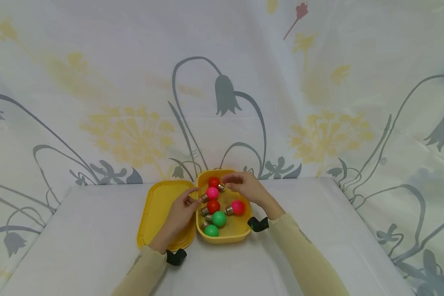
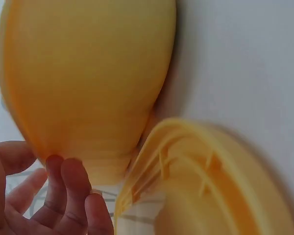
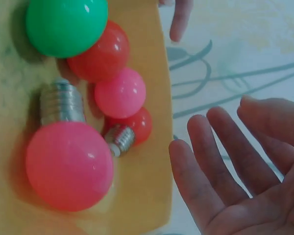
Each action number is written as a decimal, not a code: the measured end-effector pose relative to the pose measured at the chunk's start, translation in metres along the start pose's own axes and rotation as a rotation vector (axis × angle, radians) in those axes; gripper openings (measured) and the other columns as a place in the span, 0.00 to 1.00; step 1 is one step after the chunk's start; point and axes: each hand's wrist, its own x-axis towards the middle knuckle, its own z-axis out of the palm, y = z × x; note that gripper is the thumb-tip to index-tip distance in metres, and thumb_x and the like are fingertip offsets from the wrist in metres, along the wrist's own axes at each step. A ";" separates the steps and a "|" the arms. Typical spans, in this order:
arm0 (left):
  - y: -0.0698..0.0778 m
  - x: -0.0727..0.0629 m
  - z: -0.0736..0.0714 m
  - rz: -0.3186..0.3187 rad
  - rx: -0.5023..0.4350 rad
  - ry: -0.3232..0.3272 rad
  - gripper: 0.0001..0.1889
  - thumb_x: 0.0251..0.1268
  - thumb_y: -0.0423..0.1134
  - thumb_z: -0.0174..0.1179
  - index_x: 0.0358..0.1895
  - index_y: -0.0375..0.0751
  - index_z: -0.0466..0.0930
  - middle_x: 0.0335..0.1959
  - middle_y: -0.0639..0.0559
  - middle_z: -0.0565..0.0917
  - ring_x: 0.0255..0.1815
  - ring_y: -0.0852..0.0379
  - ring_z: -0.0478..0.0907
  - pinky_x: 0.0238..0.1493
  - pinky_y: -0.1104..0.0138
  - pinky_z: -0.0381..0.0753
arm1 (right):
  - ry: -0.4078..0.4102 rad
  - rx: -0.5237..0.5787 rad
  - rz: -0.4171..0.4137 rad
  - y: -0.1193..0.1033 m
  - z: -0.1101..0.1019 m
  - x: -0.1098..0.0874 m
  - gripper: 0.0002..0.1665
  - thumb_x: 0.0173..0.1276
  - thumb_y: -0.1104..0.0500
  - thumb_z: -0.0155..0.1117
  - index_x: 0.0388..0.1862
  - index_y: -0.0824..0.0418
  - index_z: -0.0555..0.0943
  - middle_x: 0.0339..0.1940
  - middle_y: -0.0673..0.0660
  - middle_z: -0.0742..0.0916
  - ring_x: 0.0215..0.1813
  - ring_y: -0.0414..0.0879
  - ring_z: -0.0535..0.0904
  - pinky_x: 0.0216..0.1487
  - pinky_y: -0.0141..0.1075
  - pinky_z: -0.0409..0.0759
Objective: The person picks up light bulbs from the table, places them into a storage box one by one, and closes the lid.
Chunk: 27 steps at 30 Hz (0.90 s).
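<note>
A yellow plastic box (image 1: 223, 239) holds several round light bulbs with metal screw bases. Two are green, including the green bulb (image 1: 219, 218); two are red, including the red bulb (image 1: 213, 206); two are pink, including the pink bulb (image 1: 238, 207). At the box's left side, my left hand (image 1: 181, 209) has loosely bent fingers, with fingertips right at the outer wall in the left wrist view. My right hand (image 1: 247, 187) reaches over the far right rim, fingers relaxed and apart, nearest the far red bulb (image 1: 214, 181). Nothing shows between its fingers in the right wrist view.
A yellow lid (image 1: 159, 201) lies left of the box, partly under my left forearm. Both stand near the back of a white-covered table (image 1: 311, 230). Behind it hangs a flower-printed cloth (image 1: 222, 135). Black bands (image 1: 258, 224) sit at both wrists.
</note>
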 end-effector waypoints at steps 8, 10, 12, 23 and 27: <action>-0.008 -0.008 -0.027 0.028 0.010 0.010 0.21 0.74 0.32 0.55 0.68 0.42 0.73 0.42 0.44 0.82 0.38 0.49 0.83 0.42 0.65 0.81 | 0.105 -0.068 -0.043 -0.010 0.023 -0.017 0.15 0.71 0.62 0.63 0.55 0.62 0.83 0.52 0.59 0.86 0.51 0.54 0.83 0.50 0.41 0.82; -0.010 -0.011 -0.035 0.030 0.010 0.020 0.21 0.74 0.31 0.54 0.68 0.41 0.73 0.46 0.42 0.83 0.42 0.48 0.83 0.45 0.64 0.82 | 0.117 -0.087 -0.056 -0.013 0.030 -0.021 0.16 0.71 0.61 0.63 0.56 0.63 0.82 0.53 0.58 0.86 0.53 0.53 0.82 0.52 0.42 0.81; -0.010 -0.015 -0.043 0.032 0.015 0.030 0.21 0.74 0.30 0.53 0.68 0.40 0.72 0.50 0.40 0.82 0.45 0.46 0.82 0.47 0.63 0.82 | 0.121 -0.096 -0.055 -0.017 0.037 -0.025 0.17 0.72 0.60 0.63 0.57 0.63 0.82 0.54 0.58 0.85 0.55 0.54 0.81 0.52 0.43 0.81; -0.023 -0.032 -0.087 0.064 0.134 0.090 0.19 0.74 0.33 0.55 0.66 0.38 0.73 0.53 0.40 0.82 0.51 0.45 0.79 0.46 0.76 0.76 | 0.079 -0.106 -0.037 -0.043 0.083 -0.040 0.21 0.72 0.60 0.62 0.63 0.61 0.78 0.57 0.57 0.84 0.44 0.46 0.82 0.48 0.35 0.81; -0.027 -0.038 -0.101 0.027 0.200 0.105 0.19 0.75 0.34 0.53 0.66 0.37 0.73 0.53 0.40 0.82 0.52 0.44 0.79 0.45 0.77 0.74 | 0.053 -0.103 -0.034 -0.051 0.102 -0.040 0.22 0.73 0.60 0.62 0.64 0.60 0.77 0.59 0.56 0.82 0.50 0.44 0.81 0.53 0.35 0.79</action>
